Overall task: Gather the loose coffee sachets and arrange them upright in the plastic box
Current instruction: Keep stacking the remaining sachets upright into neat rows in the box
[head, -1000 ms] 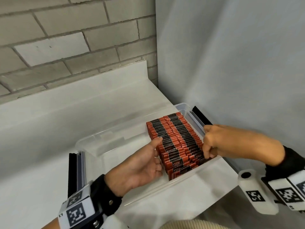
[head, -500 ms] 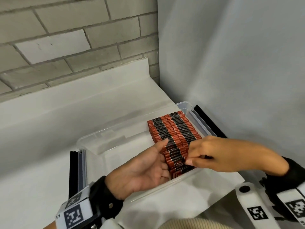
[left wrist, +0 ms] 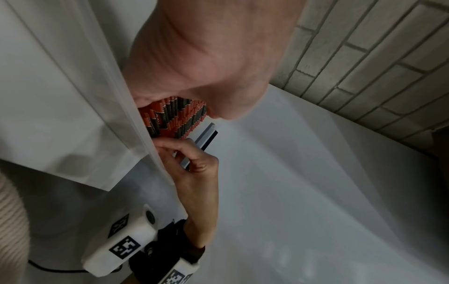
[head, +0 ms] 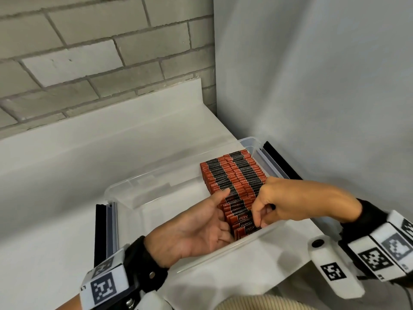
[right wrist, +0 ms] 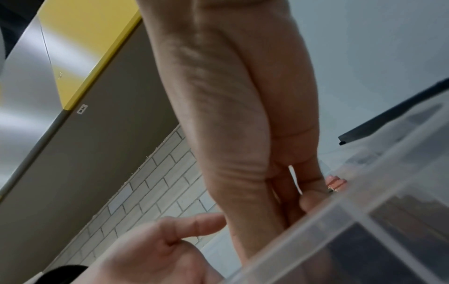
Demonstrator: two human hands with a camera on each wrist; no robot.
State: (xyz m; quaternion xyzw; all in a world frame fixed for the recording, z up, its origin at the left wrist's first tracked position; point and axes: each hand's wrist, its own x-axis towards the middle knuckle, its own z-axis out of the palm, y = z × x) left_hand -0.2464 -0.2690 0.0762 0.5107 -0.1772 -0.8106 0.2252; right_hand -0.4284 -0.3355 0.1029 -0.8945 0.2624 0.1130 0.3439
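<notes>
Head view: left hand, palm up with fingers relaxed, braces the nearest sachets; right hand pinches a front sachet. Sachets stand upright (two packed rows) in the plastic box, right end.

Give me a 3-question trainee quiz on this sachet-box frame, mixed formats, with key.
1. True or false: the coffee sachets fill the whole plastic box.
2. Multiple choice: the left hand is
A. lifting the box off the counter
B. palm open against the left flank of the sachet block
C. outside the box, holding a lid
3. Fill in: the right hand reaches its fingertips down to the sachets at the ____ end of the block.

Key:
1. False; they are packed upright at the right end, and the left part is bare.
2. B
3. Near (closest to the person).
</notes>
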